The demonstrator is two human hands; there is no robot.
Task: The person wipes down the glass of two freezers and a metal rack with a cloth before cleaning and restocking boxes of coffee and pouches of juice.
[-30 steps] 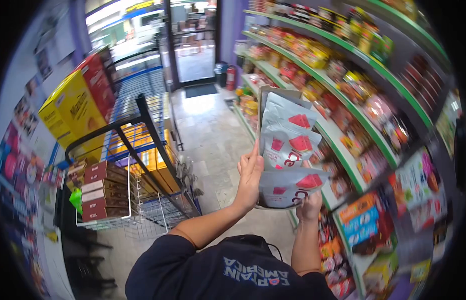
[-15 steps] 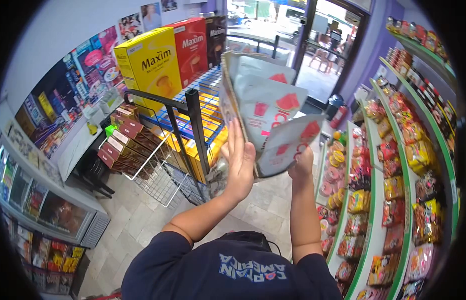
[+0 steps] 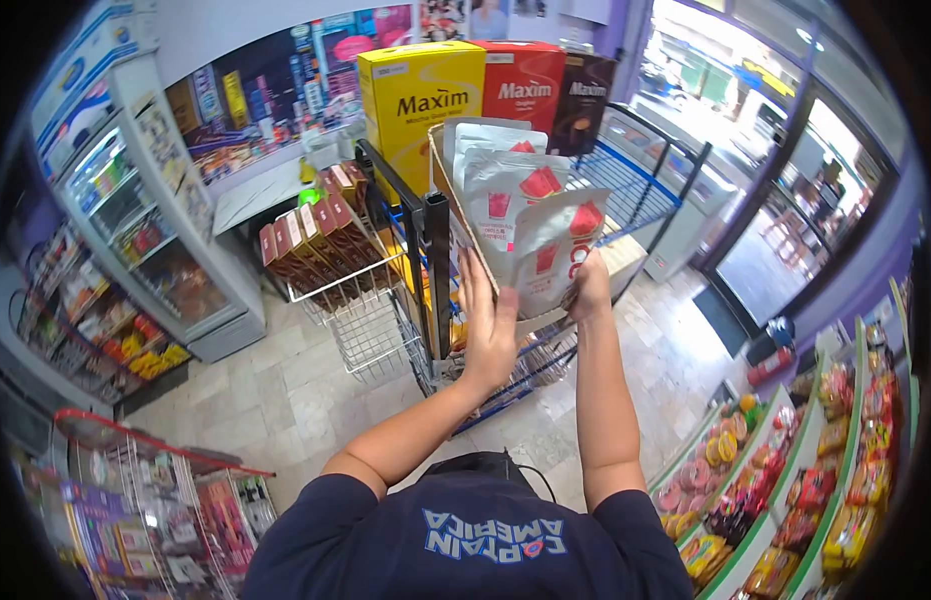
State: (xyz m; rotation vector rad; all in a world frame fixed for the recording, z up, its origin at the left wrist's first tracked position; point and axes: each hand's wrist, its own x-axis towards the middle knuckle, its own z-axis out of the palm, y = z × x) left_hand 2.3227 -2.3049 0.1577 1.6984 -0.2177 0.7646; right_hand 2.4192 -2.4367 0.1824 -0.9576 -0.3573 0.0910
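Note:
An open cardboard box (image 3: 449,172) with several pale pouches is held up in front of me. The front pouch (image 3: 553,250) has red and pink print. My left hand (image 3: 489,330) lies flat against the box's left side, its fingers stretched upward. My right hand (image 3: 591,288) grips the box's lower right corner, next to the front pouch. Part of that hand's fingers is hidden behind the box. Behind the box stand a yellow Maxim box (image 3: 415,100), a red one (image 3: 520,95) and a dark one (image 3: 583,100) on a blue wire rack (image 3: 635,190).
A white wire basket (image 3: 370,335) with brown boxes (image 3: 325,235) hangs left of the rack. Farther left are a glass-door fridge (image 3: 150,220) and a red-rimmed wire display (image 3: 165,445). Snack shelves (image 3: 775,480) stand at the right, and a glass door (image 3: 785,230) behind.
The view has swung to the right-hand side of the frame's contents shifting: rack and fridge appear farther right, shelves lower. Both hands still hold the box of pouches.

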